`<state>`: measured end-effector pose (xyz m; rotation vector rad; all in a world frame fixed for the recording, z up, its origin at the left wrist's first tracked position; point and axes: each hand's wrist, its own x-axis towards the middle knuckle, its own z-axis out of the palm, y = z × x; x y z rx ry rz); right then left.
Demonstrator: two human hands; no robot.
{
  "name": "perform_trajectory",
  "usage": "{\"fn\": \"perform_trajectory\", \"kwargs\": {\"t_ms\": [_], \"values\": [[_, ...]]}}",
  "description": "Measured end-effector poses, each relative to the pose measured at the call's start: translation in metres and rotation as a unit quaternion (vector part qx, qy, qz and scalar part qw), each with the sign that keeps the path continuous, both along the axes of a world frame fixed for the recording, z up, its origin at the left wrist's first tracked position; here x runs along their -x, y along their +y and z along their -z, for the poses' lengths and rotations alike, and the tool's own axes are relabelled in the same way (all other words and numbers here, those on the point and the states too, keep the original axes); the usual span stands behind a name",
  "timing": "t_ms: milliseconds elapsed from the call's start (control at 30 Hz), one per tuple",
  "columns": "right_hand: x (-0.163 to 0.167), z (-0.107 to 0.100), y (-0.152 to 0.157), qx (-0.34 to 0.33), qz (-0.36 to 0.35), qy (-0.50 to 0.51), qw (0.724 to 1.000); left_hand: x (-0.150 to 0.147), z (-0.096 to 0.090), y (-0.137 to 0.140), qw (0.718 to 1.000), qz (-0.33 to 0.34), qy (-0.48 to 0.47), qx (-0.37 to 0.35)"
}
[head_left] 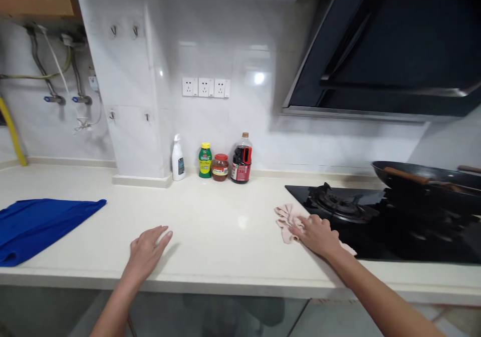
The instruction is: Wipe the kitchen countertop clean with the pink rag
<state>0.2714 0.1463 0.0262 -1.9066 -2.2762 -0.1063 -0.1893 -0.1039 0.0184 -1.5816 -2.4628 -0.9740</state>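
My right hand presses a crumpled pale pink cloth onto the counter beside the left edge of the black gas stove. Part of the cloth is hidden beneath my palm, and one end sticks out past my wrist. My left hand holds nothing. It hovers over or just touches the cream countertop, thumb apart from the other fingers, with a shadow at its right side.
A blue cloth lies at the left. Along the wall stand a white spray bottle, a green bottle, a red-lidded jar and a dark sauce bottle. A wok sits on the stove below a slanted range hood.
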Motion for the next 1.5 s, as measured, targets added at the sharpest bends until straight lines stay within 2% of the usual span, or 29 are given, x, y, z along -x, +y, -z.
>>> {"fn": "perform_trajectory", "kwargs": {"t_ms": [67,133,267,367,467,567,633,733,867,967,1067,1233,1300,1400,1500], "values": [[0.0,0.007,-0.021,-0.019,0.001,-0.011,1.0,0.0,0.002,0.002,1.0,-0.001,0.012,0.0],[0.019,0.009,-0.048,-0.024,-0.023,-0.006,0.999,-0.002,0.003,0.003,1.0,-0.002,0.025,0.006],[0.094,0.001,-0.109,-0.014,-0.137,0.037,0.99,-0.009,0.002,0.002,0.998,0.008,0.048,0.028],[0.159,-0.007,-0.155,-0.017,-0.245,0.084,0.966,-0.011,-0.004,0.0,0.998,0.003,0.047,0.037],[0.21,-0.01,-0.196,-0.026,-0.347,0.121,0.93,-0.01,-0.013,-0.002,0.999,-0.007,0.02,0.034],[0.234,-0.006,-0.22,-0.054,-0.433,0.107,0.893,-0.009,-0.022,-0.004,0.999,-0.007,-0.013,0.032],[0.234,-0.002,-0.225,-0.079,-0.454,0.08,0.884,-0.01,-0.026,-0.005,0.999,-0.003,-0.018,0.034],[0.209,0.005,-0.216,-0.094,-0.44,0.062,0.891,-0.013,-0.028,-0.006,0.999,-0.002,-0.003,0.039],[0.139,0.015,-0.189,-0.07,-0.379,0.072,0.92,-0.013,-0.027,-0.004,0.999,-0.013,0.011,0.037],[0.068,0.025,-0.164,-0.059,-0.309,0.063,0.947,-0.012,-0.027,-0.003,0.999,-0.012,0.012,0.048],[-0.014,0.039,-0.135,-0.077,-0.231,0.032,0.969,-0.012,-0.027,-0.003,0.998,-0.016,0.012,0.053],[-0.156,0.064,-0.083,-0.107,-0.096,-0.016,0.99,-0.012,-0.025,-0.001,0.998,-0.015,0.021,0.059],[-0.2,0.071,-0.067,-0.119,-0.041,-0.019,0.992,-0.012,-0.024,-0.001,0.998,-0.015,0.023,0.057],[-0.231,0.076,-0.058,-0.137,0.011,-0.029,0.99,-0.013,-0.023,0.0,0.998,-0.015,0.029,0.06],[-0.208,0.073,-0.068,-0.146,0.006,-0.057,0.988,-0.014,-0.022,0.001,0.997,-0.012,0.035,0.074]]}}
